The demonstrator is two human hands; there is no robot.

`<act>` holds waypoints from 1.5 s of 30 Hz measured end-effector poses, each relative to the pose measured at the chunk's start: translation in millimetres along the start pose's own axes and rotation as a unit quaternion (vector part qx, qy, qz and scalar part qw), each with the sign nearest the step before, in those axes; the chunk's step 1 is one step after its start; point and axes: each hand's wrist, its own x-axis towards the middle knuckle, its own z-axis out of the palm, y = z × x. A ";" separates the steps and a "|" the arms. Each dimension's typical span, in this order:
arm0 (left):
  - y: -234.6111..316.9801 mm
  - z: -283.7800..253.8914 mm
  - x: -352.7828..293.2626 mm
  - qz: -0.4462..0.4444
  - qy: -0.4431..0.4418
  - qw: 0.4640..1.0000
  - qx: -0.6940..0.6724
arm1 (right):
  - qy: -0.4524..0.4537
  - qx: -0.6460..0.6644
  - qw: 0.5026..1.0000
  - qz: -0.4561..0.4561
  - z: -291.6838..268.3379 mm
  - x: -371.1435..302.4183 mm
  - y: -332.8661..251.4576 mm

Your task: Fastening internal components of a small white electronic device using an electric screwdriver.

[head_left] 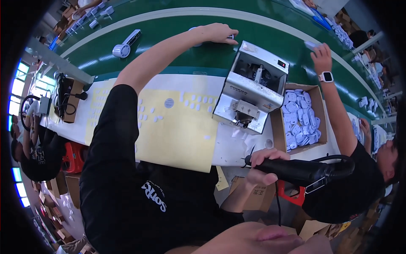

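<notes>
My left hand (218,33) reaches out over the green belt with its fingers closed round what looks like a small handheld fan (195,30). Only part of its pale round head and the handle's end show past the hand. My right hand (258,171) grips a black electric screwdriver (292,168) close to my body, its tip pointing left. Between the two hands stands a silver screw feeder (249,89) with an open top. On the belt to the left lies another handheld fan (122,50), grey, with a round head.
A yellow sheet (177,135) with rows of small white oval pieces covers the white tabletop. Right of the feeder, a cardboard box (322,112) holds many white plastic parts. A co-worker's hand (322,59) is over the belt at the right. A cord hangs below the screwdriver.
</notes>
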 end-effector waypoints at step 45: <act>-193.8 17.9 -251.4 -0.361 0.058 0.912 -0.186 | 0.031 -0.320 0.945 0.066 -84.5 90.8 -23.5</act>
